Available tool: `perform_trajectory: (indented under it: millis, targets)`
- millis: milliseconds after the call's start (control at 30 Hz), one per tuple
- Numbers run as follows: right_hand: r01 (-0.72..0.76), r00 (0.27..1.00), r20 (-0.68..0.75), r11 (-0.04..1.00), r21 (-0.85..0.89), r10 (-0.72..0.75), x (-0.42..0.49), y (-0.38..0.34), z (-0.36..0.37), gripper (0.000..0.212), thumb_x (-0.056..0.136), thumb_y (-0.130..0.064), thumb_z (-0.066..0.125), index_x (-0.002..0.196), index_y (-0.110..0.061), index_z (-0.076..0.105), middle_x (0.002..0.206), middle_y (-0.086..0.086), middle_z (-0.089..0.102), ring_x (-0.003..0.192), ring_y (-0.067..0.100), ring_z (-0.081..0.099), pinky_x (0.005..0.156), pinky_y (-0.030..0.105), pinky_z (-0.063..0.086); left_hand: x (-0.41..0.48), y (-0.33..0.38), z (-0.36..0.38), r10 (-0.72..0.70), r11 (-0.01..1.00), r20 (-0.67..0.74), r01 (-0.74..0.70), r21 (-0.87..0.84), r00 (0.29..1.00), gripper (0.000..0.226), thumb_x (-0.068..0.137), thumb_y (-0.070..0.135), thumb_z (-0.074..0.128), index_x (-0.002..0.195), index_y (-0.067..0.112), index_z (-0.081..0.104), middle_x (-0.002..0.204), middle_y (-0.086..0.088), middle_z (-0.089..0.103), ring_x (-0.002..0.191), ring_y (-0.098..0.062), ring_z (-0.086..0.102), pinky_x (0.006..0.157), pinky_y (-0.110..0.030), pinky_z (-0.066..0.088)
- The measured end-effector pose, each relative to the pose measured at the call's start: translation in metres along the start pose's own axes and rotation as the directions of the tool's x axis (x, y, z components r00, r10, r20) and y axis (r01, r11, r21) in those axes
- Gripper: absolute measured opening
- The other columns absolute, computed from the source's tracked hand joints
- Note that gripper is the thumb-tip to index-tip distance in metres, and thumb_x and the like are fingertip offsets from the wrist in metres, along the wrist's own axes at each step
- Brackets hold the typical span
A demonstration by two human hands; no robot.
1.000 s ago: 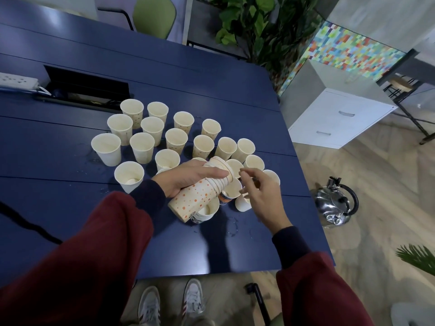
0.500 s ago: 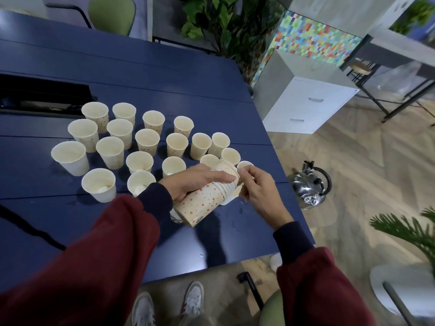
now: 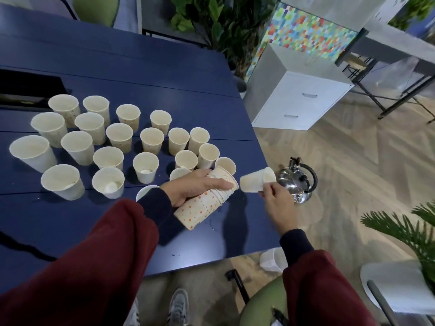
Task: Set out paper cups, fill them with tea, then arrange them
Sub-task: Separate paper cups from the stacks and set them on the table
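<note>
Dark red sleeves [image 3: 82, 267], navy cuffs [image 3: 155, 205] at wrists; left hand [image 3: 195, 187], right hand [image 3: 277, 203] bare. Grey sneakers [image 3: 177, 307], white stripes, bottom centre.

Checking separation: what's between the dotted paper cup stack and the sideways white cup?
Nothing: head view shows a bare gap between the dotted paper cup stack and the sideways white cup.

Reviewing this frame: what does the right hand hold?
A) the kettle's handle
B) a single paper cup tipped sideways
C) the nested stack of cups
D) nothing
B: the right hand pinches a single paper cup tipped sideways, while the left hand grips the stack of cups and the kettle sits untouched on the floor.
</note>
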State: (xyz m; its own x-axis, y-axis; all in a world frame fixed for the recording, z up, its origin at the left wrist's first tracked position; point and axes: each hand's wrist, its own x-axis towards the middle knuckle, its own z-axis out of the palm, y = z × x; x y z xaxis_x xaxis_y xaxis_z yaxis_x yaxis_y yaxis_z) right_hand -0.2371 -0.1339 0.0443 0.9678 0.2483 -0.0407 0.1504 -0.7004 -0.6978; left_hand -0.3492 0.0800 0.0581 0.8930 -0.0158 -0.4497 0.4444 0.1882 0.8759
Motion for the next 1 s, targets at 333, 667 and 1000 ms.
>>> perform_trajectory:
  millis: [333, 667, 1000]
  targets:
    - [0.060, 0.931, 0.365, 0.985, -0.160, 0.003, 0.010, 0.016, 0.026, 0.042, 0.102, -0.018, 0.055, 0.143, -0.008, 0.053, 0.132, 0.014, 0.065, 0.120, 0.030, 0.063, 0.090, 0.022, 0.039, 0.012, -0.012, 0.016, -0.022, 0.998, -0.058, 0.018, -0.058, 0.998, 0.039, 0.083, 0.035, 0.080, 0.119, 0.024, 0.069, 0.117, -0.010, 0.073, 0.103, -0.023, 0.070, 0.097, -0.041, 0.054]
    - [0.181, 0.913, 0.323, 0.958, 0.222, -0.248, -0.001, -0.016, 0.008, 0.019, 0.104, -0.025, 0.057, 0.098, -0.017, 0.073, 0.079, -0.012, 0.070, 0.067, 0.010, 0.065, 0.066, 0.025, 0.052, 0.017, -0.016, 0.028, -0.002, 1.000, -0.063, 0.001, -0.020, 0.998, 0.037, 0.085, 0.031, 0.080, 0.118, 0.019, 0.068, 0.111, -0.009, 0.074, 0.095, -0.014, 0.070, 0.089, -0.031, 0.053]
    - [0.143, 0.872, 0.407, 0.937, 0.319, -0.272, -0.020, -0.022, 0.010, 0.026, 0.104, -0.017, 0.056, 0.080, -0.010, 0.062, 0.064, -0.008, 0.060, 0.055, 0.010, 0.053, 0.055, 0.020, 0.044, 0.012, -0.029, 0.032, -0.048, 0.999, -0.058, 0.048, -0.001, 0.997, 0.039, 0.081, 0.030, 0.082, 0.117, 0.022, 0.070, 0.109, -0.001, 0.076, 0.103, -0.017, 0.072, 0.089, -0.029, 0.054]
